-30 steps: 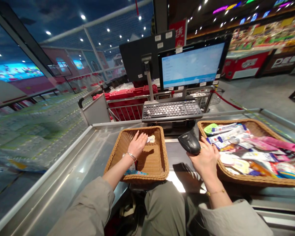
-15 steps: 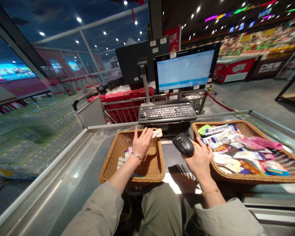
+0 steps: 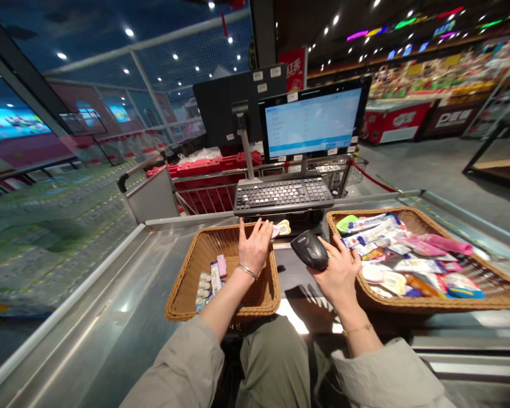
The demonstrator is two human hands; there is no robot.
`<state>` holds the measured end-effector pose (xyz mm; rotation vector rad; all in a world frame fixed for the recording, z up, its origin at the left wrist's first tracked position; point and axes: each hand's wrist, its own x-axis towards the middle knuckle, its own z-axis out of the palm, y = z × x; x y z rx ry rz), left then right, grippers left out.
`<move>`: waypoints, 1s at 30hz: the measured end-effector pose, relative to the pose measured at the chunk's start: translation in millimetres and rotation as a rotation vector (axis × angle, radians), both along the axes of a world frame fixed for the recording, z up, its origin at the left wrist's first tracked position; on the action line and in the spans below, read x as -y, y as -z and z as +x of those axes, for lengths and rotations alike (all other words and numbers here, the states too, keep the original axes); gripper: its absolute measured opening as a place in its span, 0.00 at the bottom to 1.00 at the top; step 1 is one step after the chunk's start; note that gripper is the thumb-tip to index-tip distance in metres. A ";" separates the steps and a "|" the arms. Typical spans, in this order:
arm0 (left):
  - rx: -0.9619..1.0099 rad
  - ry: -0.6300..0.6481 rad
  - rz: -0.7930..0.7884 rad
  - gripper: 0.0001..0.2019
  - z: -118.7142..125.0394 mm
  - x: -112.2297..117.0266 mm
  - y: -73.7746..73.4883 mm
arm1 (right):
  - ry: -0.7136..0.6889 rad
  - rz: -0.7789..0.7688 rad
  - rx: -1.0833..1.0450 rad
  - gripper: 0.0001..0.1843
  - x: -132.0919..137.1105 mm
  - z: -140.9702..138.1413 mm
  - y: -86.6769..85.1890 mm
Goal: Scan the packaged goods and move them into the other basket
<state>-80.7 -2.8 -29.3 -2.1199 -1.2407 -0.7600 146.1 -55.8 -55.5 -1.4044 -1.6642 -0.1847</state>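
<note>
Fingers of the right hand [image 3: 339,279] clamp a black scanner [image 3: 309,250], held above the steel counter [image 3: 110,294] between baskets. Left hand [image 3: 255,247] open, fingers apart, tips at the far rim of the left basket [image 3: 184,272], near a small packet [image 3: 283,228]; contact unclear. Right basket [image 3: 429,303] heaped with packets [image 3: 408,263].

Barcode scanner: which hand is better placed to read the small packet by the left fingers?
Probably the right hand: it grips the black barcode scanner, whose front end lies near the small packet; the left hand is over the wicker basket.
</note>
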 end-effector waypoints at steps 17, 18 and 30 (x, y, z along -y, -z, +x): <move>0.045 0.022 -0.012 0.24 0.7 -1.0 13.0 | -0.031 -0.038 0.034 0.15 3.6 -0.1 -3.8; 0.044 0.020 -0.013 0.24 0.6 -0.9 13.2 | -0.030 -0.037 0.040 0.15 3.5 -0.2 -3.6; 0.048 0.013 -0.005 0.23 1.1 -0.1 12.3 | -0.042 -0.020 0.044 0.16 3.9 0.0 -3.8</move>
